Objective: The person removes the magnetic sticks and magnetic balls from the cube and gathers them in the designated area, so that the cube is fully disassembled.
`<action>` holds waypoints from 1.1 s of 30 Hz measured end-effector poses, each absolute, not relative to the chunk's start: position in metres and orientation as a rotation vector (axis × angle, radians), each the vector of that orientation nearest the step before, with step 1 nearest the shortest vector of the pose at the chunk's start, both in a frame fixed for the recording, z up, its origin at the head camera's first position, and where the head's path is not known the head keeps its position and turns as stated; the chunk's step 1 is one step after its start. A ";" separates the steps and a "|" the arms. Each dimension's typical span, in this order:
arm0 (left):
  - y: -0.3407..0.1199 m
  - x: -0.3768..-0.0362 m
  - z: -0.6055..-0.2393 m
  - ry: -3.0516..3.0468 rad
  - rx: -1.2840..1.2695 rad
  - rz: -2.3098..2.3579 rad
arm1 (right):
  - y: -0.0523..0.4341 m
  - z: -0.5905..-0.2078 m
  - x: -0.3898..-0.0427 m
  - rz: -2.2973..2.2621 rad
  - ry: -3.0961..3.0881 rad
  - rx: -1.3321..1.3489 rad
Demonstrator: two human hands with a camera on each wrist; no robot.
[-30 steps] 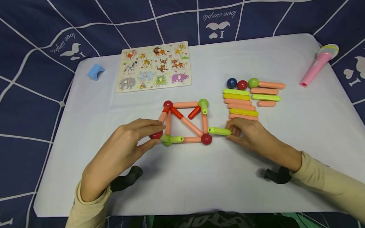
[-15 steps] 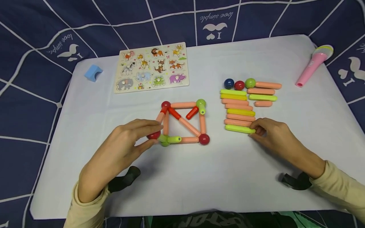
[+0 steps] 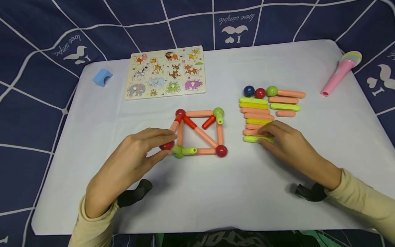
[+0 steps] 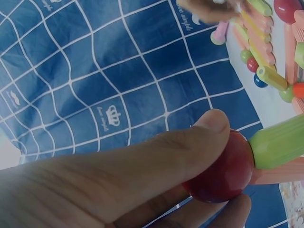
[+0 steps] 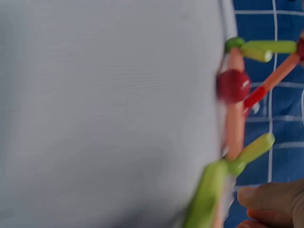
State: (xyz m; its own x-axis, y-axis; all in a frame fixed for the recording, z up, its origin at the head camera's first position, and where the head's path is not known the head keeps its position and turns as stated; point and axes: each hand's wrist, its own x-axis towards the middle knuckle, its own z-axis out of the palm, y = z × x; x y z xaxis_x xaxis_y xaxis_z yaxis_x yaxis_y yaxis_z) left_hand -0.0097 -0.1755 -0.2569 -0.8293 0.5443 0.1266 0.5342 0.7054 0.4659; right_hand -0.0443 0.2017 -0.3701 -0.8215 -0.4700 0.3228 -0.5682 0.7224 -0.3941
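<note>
Hands work separately: the left hand pinches a red ball at the left of the frame; the right hand lies over a green rod nearest in the row, its grip unclear. Probable step: arranging rods. Next likely calls for gentle alignment, ball steady.

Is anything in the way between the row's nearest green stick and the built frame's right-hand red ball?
No, nothing visible: just white table lies between the green stick and the red ball.
</note>
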 end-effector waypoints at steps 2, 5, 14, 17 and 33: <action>-0.174 -0.010 -0.256 2.880 0.912 0.776 | 0.185 -0.363 -0.055 0.744 -2.773 0.870; -0.173 -0.009 -0.258 2.872 0.898 0.790 | 0.157 -0.357 -0.076 0.756 -2.836 0.972; -0.172 -0.009 -0.260 2.881 0.915 0.774 | 0.118 -0.360 -0.113 0.806 -2.847 1.202; -0.172 -0.010 -0.257 2.888 0.929 0.755 | 0.114 -0.359 -0.117 0.877 -2.870 1.157; -0.172 -0.011 -0.255 2.870 0.894 0.757 | 0.203 -0.341 -0.098 0.810 -2.941 0.712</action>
State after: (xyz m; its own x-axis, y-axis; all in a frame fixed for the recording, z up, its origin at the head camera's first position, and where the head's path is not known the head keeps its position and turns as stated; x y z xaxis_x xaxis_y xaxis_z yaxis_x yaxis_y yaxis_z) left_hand -0.0110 -0.1720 -0.2550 -0.8329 0.5438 0.1024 0.5237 0.7146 0.4638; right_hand -0.0979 0.2030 -0.3410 -0.8966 -0.4246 0.1256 -0.4291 0.7630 -0.4834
